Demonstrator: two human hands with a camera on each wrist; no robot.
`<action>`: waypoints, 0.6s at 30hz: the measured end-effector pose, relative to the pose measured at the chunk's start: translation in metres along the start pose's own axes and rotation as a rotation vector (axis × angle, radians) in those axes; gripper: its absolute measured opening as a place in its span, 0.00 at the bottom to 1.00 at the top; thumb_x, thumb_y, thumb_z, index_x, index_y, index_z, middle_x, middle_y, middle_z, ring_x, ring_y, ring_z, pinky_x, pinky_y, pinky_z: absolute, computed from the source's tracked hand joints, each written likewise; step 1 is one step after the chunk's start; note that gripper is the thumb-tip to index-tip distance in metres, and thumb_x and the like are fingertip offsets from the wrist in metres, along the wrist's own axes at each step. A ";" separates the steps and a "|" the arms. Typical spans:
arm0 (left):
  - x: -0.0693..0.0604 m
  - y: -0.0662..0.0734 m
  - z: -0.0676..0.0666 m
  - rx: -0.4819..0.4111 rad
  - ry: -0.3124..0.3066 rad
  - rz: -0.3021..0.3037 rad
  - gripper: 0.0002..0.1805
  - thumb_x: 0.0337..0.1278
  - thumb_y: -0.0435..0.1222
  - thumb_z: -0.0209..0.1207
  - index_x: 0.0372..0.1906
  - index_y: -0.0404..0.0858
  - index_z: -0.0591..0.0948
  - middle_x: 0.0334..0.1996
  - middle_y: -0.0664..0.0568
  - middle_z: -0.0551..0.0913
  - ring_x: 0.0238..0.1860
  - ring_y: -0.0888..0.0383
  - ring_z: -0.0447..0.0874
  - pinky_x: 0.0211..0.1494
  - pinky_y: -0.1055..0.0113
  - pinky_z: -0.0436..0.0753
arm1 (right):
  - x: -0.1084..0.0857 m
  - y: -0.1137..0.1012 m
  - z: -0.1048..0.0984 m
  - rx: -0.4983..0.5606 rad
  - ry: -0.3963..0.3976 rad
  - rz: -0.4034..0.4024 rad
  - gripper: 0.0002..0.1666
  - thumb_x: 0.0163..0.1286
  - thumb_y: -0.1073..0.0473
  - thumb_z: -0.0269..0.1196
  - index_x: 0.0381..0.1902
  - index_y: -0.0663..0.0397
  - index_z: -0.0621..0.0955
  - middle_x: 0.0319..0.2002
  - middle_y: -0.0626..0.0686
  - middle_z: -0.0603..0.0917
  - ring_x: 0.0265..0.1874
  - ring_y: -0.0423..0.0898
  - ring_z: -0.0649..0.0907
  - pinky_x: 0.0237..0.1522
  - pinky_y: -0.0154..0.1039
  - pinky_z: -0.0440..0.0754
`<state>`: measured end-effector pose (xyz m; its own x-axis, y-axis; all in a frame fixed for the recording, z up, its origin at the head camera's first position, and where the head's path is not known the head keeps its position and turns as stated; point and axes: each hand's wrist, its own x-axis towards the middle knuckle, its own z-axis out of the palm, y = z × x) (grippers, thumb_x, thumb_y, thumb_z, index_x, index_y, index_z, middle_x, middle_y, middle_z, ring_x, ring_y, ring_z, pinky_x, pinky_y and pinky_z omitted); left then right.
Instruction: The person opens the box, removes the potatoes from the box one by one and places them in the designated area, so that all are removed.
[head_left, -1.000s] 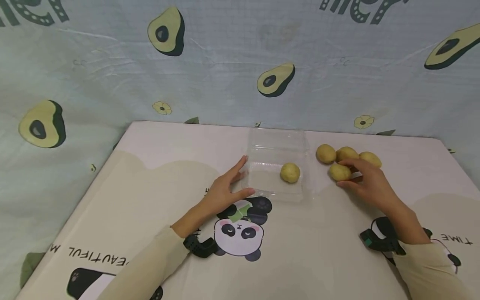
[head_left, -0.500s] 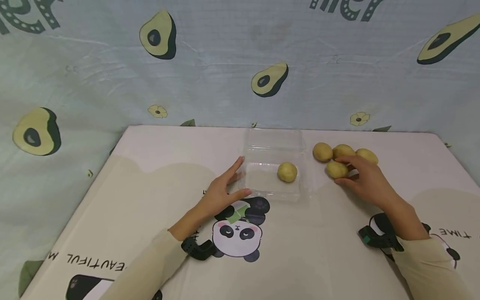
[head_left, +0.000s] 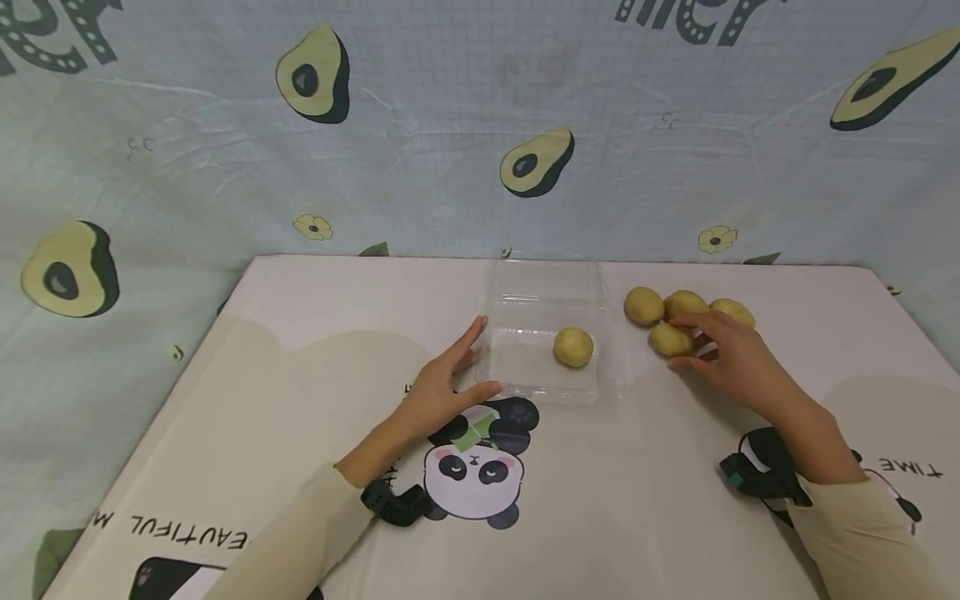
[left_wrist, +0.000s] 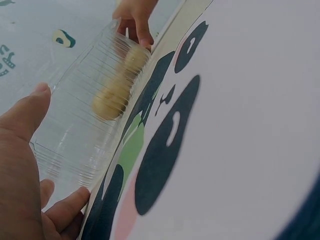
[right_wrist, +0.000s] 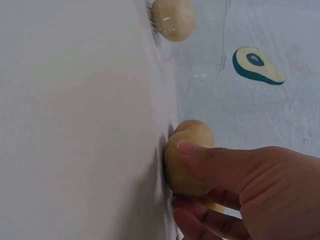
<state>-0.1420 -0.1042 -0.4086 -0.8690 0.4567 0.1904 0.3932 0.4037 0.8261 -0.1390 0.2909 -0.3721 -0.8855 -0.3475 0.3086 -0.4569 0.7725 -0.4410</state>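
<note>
A clear plastic clamshell box (head_left: 540,390) lies with its lid folded back, and one potato (head_left: 573,347) sits inside at the right. My left hand (head_left: 442,383) rests against the box's left side, its thumb and fingers spread and fairly straight. To the right of the box, my right hand (head_left: 738,358) pinches the nearest potato (head_left: 670,340) of a small group between thumb and fingers. In the right wrist view, the thumb lies across that potato (right_wrist: 182,167), which still appears to rest on the table; the fingertips are partly hidden beneath it.
Behind the pinched potato lie a left potato (head_left: 643,306), a middle potato (head_left: 686,303) and a right potato (head_left: 733,312), close together. The panda-print tablecloth (head_left: 570,500) covers the table, which meets an avocado-print curtain (head_left: 420,167) at the back.
The head view has shifted slightly. Both hands keep their places at the box and at the potato, and the potatoes have not visibly moved.
</note>
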 end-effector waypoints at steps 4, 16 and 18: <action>0.000 0.000 0.000 0.001 0.001 -0.004 0.50 0.54 0.57 0.62 0.77 0.50 0.50 0.74 0.57 0.52 0.66 0.51 0.67 0.69 0.45 0.56 | 0.000 -0.002 -0.001 -0.009 0.012 -0.005 0.30 0.50 0.69 0.74 0.52 0.66 0.78 0.36 0.54 0.74 0.34 0.52 0.83 0.30 0.38 0.83; 0.000 0.000 0.000 0.000 0.003 0.002 0.49 0.55 0.56 0.63 0.76 0.50 0.51 0.74 0.57 0.52 0.66 0.51 0.67 0.68 0.44 0.56 | 0.001 -0.007 -0.010 -0.092 0.081 -0.036 0.26 0.52 0.69 0.73 0.50 0.61 0.81 0.39 0.53 0.78 0.28 0.44 0.80 0.26 0.29 0.77; 0.001 0.000 0.000 -0.005 0.002 0.006 0.50 0.54 0.58 0.61 0.76 0.50 0.51 0.74 0.57 0.52 0.66 0.51 0.66 0.69 0.44 0.56 | 0.001 -0.009 -0.011 -0.095 0.081 -0.031 0.25 0.53 0.68 0.72 0.51 0.61 0.81 0.40 0.52 0.79 0.29 0.43 0.79 0.27 0.27 0.77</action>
<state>-0.1424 -0.1035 -0.4085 -0.8673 0.4575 0.1963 0.3968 0.3972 0.8275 -0.1348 0.2889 -0.3584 -0.8595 -0.3312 0.3894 -0.4706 0.8101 -0.3497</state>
